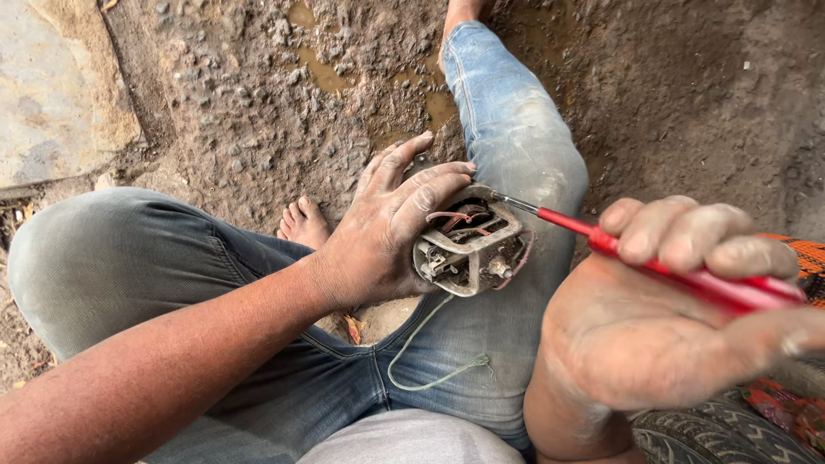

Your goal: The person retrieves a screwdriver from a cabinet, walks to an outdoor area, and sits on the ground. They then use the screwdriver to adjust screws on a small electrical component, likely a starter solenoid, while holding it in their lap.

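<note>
Wet, churned mud (284, 94) with small brown puddles covers the ground, and a flat stone slab (51, 94) lies at the upper left. The person sits on it in grimy jeans (129, 266), 1 bare foot (303, 223) showing. The left hand (387, 228) clamps a small motor (471, 245) against the thigh. The right hand (679, 292) is closed around a red screwdriver (687, 275), its tip seemingly touching the motor's frame. A thin green wire (412, 361) trails down.

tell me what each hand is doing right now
Left hand: closed around the motor.
Right hand: closed on the red screwdriver, tip at the motor.
</note>
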